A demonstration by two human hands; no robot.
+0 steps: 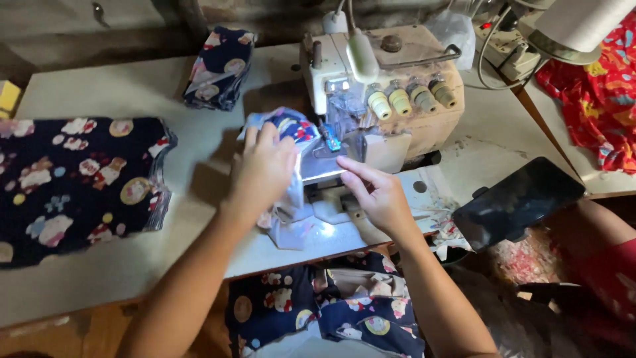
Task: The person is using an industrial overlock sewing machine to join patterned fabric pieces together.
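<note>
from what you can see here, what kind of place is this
Most likely a small garment sewing workshop. An overlock sewing machine sits on the work table, stacks of cut printed fabric pieces lie beside it, and the left hand and right hand feed a fabric piece into the machine.

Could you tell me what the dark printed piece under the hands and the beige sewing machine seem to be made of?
The dark printed piece under the left hand and right hand looks like thin woven cotton: matte, soft folds. The beige sewing machine seems to be painted metal, worn and stained, with yellowish, probably plastic, knobs.
</note>
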